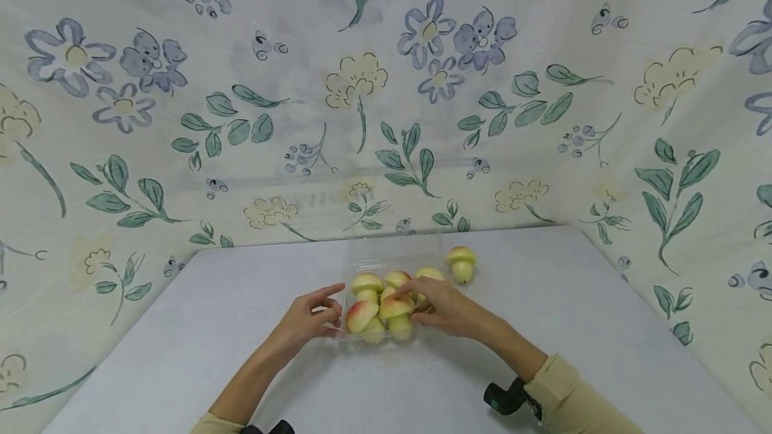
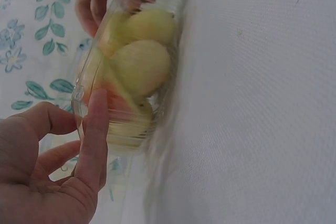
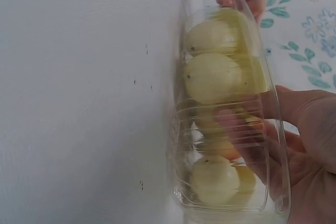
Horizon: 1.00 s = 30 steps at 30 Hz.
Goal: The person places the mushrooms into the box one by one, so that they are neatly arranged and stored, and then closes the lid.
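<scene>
A clear plastic container (image 1: 386, 261) stands on the table with its lid raised at the back. Inside lie several yellow-green mushroom-shaped pieces (image 1: 362, 315), some blushed red on the cap. My left hand (image 1: 307, 317) is at the container's left side; in the left wrist view its thumb and a finger pinch the rim. Reaching in from the right, my right hand (image 1: 449, 307) has its fingers at the cap and thumb near the stem of a front mushroom-shaped piece (image 1: 399, 319). Through the ribbed wall, the right wrist view shows those fingers (image 3: 241, 132) beside the pieces.
One more mushroom-shaped piece (image 1: 462, 265) stands on the table just right of the container. The white tabletop (image 1: 235, 307) ends at a flowered cloth (image 1: 362, 119) hanging behind it. Dark wrist cameras (image 1: 509, 397) sit at both sleeves.
</scene>
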Tool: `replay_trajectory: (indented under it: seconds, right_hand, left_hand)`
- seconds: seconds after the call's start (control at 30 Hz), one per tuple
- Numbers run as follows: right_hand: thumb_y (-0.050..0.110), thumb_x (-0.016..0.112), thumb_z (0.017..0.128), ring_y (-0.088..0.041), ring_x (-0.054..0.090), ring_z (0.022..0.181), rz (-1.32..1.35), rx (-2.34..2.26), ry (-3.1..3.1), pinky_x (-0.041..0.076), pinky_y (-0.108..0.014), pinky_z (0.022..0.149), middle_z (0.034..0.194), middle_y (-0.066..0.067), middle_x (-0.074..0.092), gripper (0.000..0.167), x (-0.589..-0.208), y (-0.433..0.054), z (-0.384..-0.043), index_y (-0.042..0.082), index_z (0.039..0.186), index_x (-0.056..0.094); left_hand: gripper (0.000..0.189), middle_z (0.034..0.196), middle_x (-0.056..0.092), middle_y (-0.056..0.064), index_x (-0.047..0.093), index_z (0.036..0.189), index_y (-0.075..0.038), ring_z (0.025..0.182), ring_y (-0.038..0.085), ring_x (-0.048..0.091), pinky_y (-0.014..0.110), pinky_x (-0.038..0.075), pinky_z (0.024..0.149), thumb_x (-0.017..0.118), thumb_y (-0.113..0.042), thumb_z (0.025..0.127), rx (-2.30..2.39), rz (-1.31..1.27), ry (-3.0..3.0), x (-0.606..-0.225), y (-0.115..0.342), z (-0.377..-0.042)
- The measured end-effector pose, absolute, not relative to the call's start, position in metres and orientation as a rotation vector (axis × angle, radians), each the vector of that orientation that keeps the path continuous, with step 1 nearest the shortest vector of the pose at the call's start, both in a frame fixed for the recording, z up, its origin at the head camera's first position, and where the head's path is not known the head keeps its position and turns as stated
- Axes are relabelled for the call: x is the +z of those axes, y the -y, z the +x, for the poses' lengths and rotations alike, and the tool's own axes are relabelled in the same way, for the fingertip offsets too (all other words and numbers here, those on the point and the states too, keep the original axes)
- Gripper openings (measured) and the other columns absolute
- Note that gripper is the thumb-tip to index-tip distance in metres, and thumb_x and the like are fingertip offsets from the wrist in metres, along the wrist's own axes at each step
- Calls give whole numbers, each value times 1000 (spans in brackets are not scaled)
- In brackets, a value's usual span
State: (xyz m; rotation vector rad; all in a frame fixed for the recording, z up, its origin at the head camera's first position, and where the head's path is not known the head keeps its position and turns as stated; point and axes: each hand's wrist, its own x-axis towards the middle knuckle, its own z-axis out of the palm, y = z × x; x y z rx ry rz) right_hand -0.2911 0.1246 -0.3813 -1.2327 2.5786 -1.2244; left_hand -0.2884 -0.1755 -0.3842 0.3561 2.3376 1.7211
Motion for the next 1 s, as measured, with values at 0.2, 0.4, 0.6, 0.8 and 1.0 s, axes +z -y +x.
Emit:
replay_trajectory:
  seconds: [0.2, 0.4, 0.6, 0.8, 1.0]
  right_hand:
    - [-4, 65, 89, -26, 64, 109, -1169, -1169, -2630, 56, -16, 84, 130, -11, 57, 45, -379, -126, -290, 11, 131, 57]
    - [1, 66, 91, -26, 65, 104, -1136, -1085, -2706, 56, -15, 80, 128, -11, 58, 41, -375, -131, -292, 9, 130, 57]
    - [1, 65, 91, -29, 66, 106, -1121, -1143, -2729, 57, -18, 81, 131, -14, 59, 42, -368, -141, -297, 6, 132, 55]
    - [3, 66, 91, -22, 71, 92, -1105, -1210, -2798, 58, -18, 74, 129, -18, 60, 41, -360, -157, -302, 6, 131, 55]
    - [4, 67, 91, -23, 71, 90, -993, -1267, -2880, 58, -17, 67, 128, -18, 60, 42, -362, -175, -312, 8, 131, 56]
  left_hand:
    - [61, 93, 55, 4, 37, 147, 5, 83, 14, 60, 27, 61, 72, 54, -3, 90, 1723, 367, -2333, -385, 176, -289]
    - [61, 94, 55, 5, 36, 148, 4, 83, 14, 59, 27, 61, 72, 55, -3, 90, 1734, 369, -2322, -382, 176, -288]
    - [61, 95, 55, 5, 34, 148, 5, 83, 13, 59, 27, 61, 72, 55, -4, 91, 1742, 380, -2312, -380, 175, -286]
    - [61, 95, 55, 6, 35, 148, 5, 84, 14, 59, 27, 61, 72, 55, -4, 92, 1741, 373, -2318, -380, 174, -286]
    - [60, 96, 55, 6, 35, 148, 4, 84, 14, 59, 27, 61, 72, 55, -5, 92, 1742, 367, -2319, -380, 174, -286]
